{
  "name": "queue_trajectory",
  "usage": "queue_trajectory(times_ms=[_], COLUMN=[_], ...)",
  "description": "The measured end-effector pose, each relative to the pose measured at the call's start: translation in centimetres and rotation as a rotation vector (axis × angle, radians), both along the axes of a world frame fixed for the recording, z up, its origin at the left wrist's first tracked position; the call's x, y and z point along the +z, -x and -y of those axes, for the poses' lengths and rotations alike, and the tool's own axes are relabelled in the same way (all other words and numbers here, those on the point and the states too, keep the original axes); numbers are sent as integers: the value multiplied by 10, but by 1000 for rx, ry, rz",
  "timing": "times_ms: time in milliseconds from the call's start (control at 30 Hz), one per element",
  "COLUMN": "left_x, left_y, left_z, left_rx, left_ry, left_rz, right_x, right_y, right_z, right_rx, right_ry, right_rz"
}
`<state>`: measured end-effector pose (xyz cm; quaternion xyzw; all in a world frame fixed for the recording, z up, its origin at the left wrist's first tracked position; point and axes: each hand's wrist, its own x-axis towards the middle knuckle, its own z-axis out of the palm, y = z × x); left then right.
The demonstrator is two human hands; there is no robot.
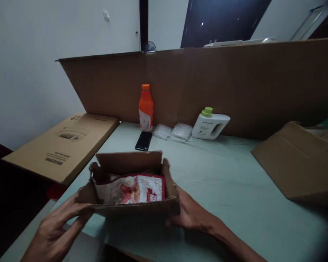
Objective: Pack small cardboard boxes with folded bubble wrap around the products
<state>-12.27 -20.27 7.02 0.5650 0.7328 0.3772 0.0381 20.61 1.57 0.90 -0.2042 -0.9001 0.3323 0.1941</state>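
An opened cardboard box point(129, 163) is between my two hands at the near side of the table, its flaps raised and its edges ragged. Inside it lies a red and white printed packet point(150, 187); the packet's lower part is hidden behind the front wall. My left hand point(54, 229) pinches the box's front left corner between thumb and fingers. On the opposite side, my right hand point(191, 213) grips the right wall, with some fingers hidden behind the cardboard and slightly blurred.
Behind the box are a black phone point(143, 141), an orange bottle point(145, 109), bubble-wrapped pieces point(181, 131) and a white jug with a green cap point(210, 126). A flat carton point(68, 143) lies left, another cardboard box point(300, 163) stands right. A cardboard panel point(235, 80) lines the back.
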Motion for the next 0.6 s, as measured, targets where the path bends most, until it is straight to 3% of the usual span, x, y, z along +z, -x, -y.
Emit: queue_trajectory(times_ms=[133, 267, 333, 500, 600], left_x=[14, 3, -7, -49, -89], left_y=[-58, -94, -107, -116, -112], left_z=[-57, -121, -140, -137, -127], left_rx=[-260, -377, -384, -194, -88], left_ry=[-53, -146, -185, -299, -228], left_rz=[46, 78, 66, 135, 218], right_x=[11, 1, 0, 23, 31], right_y=[-55, -104, -126, -166, -150], right_z=[23, 13, -1, -71, -140], right_rx=[-300, -525, -554, -429, -505], right_ry=[139, 270, 278, 167, -56], right_rz=[-37, -56, -29, 69, 103])
